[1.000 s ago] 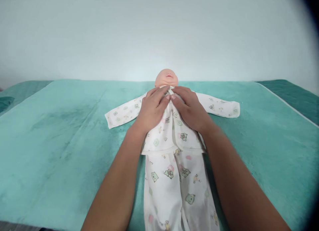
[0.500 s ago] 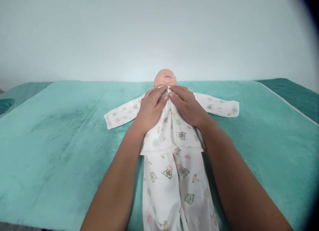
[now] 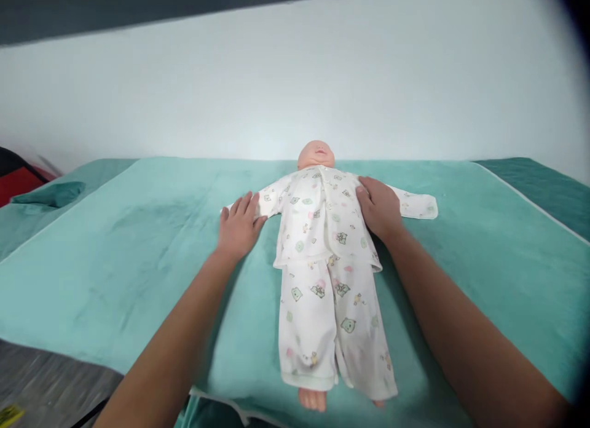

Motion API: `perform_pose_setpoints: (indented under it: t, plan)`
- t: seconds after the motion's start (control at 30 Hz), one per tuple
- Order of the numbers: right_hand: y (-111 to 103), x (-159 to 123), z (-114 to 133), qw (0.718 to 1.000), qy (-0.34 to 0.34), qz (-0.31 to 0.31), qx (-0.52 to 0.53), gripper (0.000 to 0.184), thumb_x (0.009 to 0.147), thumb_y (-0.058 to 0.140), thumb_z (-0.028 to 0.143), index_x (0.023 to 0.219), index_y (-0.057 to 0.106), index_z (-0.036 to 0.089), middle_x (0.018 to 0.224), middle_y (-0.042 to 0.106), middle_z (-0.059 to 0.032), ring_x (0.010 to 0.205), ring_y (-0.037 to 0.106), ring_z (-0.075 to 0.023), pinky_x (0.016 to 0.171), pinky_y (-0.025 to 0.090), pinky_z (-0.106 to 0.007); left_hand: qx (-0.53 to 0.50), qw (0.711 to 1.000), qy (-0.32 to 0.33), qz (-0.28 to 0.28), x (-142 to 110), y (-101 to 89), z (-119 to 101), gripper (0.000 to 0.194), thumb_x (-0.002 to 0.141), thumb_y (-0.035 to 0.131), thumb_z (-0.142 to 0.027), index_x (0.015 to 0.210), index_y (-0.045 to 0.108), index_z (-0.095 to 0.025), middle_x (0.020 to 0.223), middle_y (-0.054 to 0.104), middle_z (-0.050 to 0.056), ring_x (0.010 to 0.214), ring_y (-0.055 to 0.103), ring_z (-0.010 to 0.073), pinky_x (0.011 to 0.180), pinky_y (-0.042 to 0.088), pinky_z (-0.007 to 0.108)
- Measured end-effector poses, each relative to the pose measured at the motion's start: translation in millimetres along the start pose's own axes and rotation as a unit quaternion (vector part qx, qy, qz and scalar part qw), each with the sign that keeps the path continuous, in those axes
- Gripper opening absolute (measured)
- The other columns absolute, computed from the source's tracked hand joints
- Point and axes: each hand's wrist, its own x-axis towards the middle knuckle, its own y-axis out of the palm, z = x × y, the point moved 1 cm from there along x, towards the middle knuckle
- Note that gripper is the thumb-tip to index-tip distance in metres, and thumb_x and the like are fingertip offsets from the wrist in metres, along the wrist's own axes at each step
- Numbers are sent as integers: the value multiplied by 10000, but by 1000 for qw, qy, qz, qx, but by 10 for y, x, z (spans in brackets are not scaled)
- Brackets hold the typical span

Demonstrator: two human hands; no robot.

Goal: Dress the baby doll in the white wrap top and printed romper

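Observation:
A baby doll (image 3: 316,154) lies on its back, head toward the wall, arms spread wide. It wears a white long-sleeved top (image 3: 306,222) with small animal prints and matching trousers (image 3: 308,323); the toes of one foot show below a cuff. My left hand (image 3: 239,225) lies flat with fingers stretched over the sleeve at the picture's left, near its cuff. Against the other side of the top, by the shoulder, rests my right hand (image 3: 380,208), its fingers extended over the sleeve's upper part. Neither hand grips the cloth visibly.
A turquoise blanket (image 3: 138,249) covers the surface under the doll. A white wall (image 3: 230,96) rises behind it. Darker green cloth (image 3: 530,176) lies at the right, and a red and black object (image 3: 18,181) stands at the far left. Grey floor (image 3: 50,379) shows lower left.
My hands have parted from the middle of the chest: the left moved out along a sleeve, the right to the other shoulder. The view has shifted, so the doll's foot and the floor now show.

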Motion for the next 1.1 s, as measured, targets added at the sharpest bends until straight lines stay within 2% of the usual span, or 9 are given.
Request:
perform_pose_setpoints:
  t: [0.13, 0.3, 0.43, 0.53, 0.7, 0.8, 0.87, 0.9, 1.1]
  plan:
    - [-211, -120, -394, 990, 25, 47, -130, 553, 1005, 311, 477, 1462, 503, 231, 1535, 491, -112, 1424, 422, -312, 1174, 284, -568, 31, 997, -34, 63, -131, -99, 361, 681, 984, 324, -541, 1580, 267, -217, 1614, 380, 120, 1466, 373, 298, 1216, 223, 552]
    - [-593, -294, -809, 967, 108, 101, -208, 605, 990, 294, 518, 1461, 497, 197, 1512, 515, -137, 1381, 473, -335, 1148, 325, -569, 23, 994, -20, 104, -29, -132, 592, 702, 983, 262, -579, 1588, 243, -226, 1634, 346, 97, 1501, 327, 273, 1235, 162, 549]
    - [-705, -406, -916, 964, 107, 108, -219, 613, 987, 301, 519, 1473, 477, 191, 1557, 461, -128, 1439, 414, -305, 1179, 300, -553, 15, 993, -18, 114, 79, -115, 691, 710, 979, 259, -585, 1587, 248, -220, 1640, 331, 89, 1527, 280, 273, 1235, 157, 558]
    - [-698, -464, -897, 967, 113, 76, -215, 612, 977, 345, 513, 1457, 497, 164, 1559, 448, -157, 1442, 406, -333, 1175, 312, -557, 12, 995, -31, 91, 61, -127, 689, 703, 978, 292, -576, 1580, 267, -213, 1637, 338, 99, 1525, 282, 276, 1235, 175, 549]
    - [-678, -788, -546, 994, 32, 25, -106, 551, 943, 481, 459, 1417, 527, 183, 1527, 479, -161, 1435, 408, -329, 1159, 365, -518, -40, 998, -30, -32, -241, -193, 413, 649, 966, 427, -527, 1525, 369, -203, 1628, 347, 122, 1514, 285, 298, 1229, 238, 506]
    - [-694, -1165, -155, 998, -33, 42, -27, 513, 935, 544, 476, 1384, 537, 229, 1474, 524, -130, 1377, 469, -325, 1113, 423, -513, -180, 977, -49, -100, -563, -206, 86, 518, 976, 456, -497, 1406, 506, -212, 1479, 525, 125, 1404, 446, 282, 1179, 352, 462]
    - [-717, -1430, 90, 997, -35, 65, 10, 451, 954, 541, 451, 1353, 545, 239, 1416, 555, -118, 1284, 552, -292, 1053, 475, -470, -303, 946, -74, -85, -804, -208, -147, 459, 978, 467, -499, 1337, 556, -228, 1355, 608, 105, 1263, 574, 257, 1078, 465, 435]
    - [-733, -1555, 192, 997, -25, 76, 21, 415, 964, 537, 433, 1335, 551, 248, 1384, 572, -108, 1234, 581, -276, 1022, 490, -453, -338, 938, -64, -51, -924, -214, -262, 452, 967, 503, -496, 1333, 566, -239, 1351, 608, 94, 1245, 587, 253, 1078, 465, 433]
    - [-883, -2220, 472, 987, 8, 90, 136, 216, 983, 543, 329, 1183, 585, 257, 1182, 622, -74, 1058, 611, -220, 872, 513, -364, -389, 921, -23, 29, -1623, -375, -761, 342, 987, 529, -375, 1317, 597, -318, 1373, 583, 52, 1299, 539, 225, 1137, 409, 414]
